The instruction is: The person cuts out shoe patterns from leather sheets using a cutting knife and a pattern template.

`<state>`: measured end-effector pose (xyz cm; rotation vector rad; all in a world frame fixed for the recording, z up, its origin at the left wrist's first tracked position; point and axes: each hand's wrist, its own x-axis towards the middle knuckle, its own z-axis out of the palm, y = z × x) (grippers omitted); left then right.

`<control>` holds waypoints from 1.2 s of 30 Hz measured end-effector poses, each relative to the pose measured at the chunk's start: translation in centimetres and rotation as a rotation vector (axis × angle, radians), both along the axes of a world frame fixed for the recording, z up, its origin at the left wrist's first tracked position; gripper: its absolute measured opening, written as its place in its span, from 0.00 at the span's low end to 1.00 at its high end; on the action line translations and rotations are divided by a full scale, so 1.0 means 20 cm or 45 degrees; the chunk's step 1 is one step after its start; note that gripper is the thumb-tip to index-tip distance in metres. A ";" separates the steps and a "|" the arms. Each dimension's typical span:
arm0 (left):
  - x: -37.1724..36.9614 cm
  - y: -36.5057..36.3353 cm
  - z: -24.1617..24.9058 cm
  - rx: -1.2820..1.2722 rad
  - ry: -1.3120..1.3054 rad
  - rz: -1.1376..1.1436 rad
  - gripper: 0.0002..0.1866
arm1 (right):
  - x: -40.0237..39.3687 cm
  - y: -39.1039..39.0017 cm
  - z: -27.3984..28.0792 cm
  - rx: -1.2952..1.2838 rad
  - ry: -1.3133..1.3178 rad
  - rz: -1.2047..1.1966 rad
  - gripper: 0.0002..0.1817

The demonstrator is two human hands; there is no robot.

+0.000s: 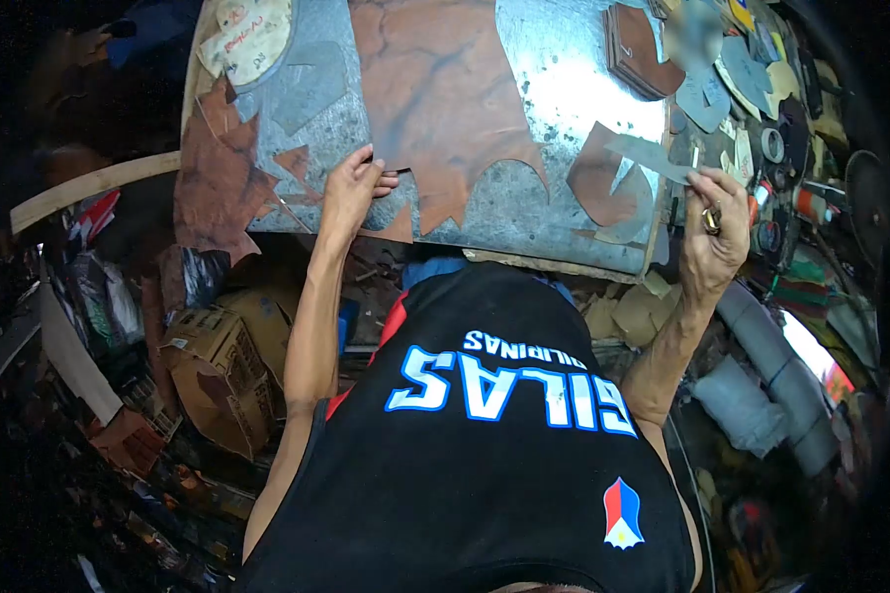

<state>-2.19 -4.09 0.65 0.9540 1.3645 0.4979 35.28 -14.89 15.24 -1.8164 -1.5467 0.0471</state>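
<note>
My left hand point(358, 190) is at the lower left edge of a large brown leather piece point(445, 89) on the metal-topped table. Its fingers are bent together, and a small dark bit shows by the fingertips; what they hold, if anything, I cannot make out. Between thumb and fingers, my right hand point(717, 225) pinches one end of a thin grey pattern piece point(651, 156). A ring point(711, 219) sits on a finger of that hand. The grey piece reaches left over a curved brown leather cutout point(595, 183) on the table.
Leather scraps point(218, 178) hang over the table's left edge. Cut leather pieces point(631, 54) are stacked at the back right, beside grey patterns point(702, 99) and a tape roll point(772, 145). A cardboard box point(218, 366) stands below left; a plastic-wrapped bundle point(742, 405) lies below right.
</note>
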 end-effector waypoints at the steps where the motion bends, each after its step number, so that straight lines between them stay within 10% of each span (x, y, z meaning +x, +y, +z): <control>1: 0.00 -0.04 0.02 0.047 0.062 -0.004 0.29 | 0.01 0.01 0.00 -0.005 0.116 0.012 0.12; 5: 0.00 -0.22 0.10 0.387 0.337 -0.150 0.31 | -0.08 0.15 -0.04 -0.022 0.620 -0.180 0.10; 7: -0.03 -0.32 0.08 1.143 0.692 -0.769 0.32 | -0.12 0.24 -0.07 -0.171 0.731 -0.243 0.10; 22: -0.47 -0.50 0.16 1.051 0.651 -0.838 0.15 | -0.49 0.58 -0.69 -0.969 1.000 -0.042 0.07; 36: -0.07 0.00 0.05 1.310 0.555 -0.812 0.34 | -0.46 0.47 -0.67 -0.794 0.637 0.041 0.15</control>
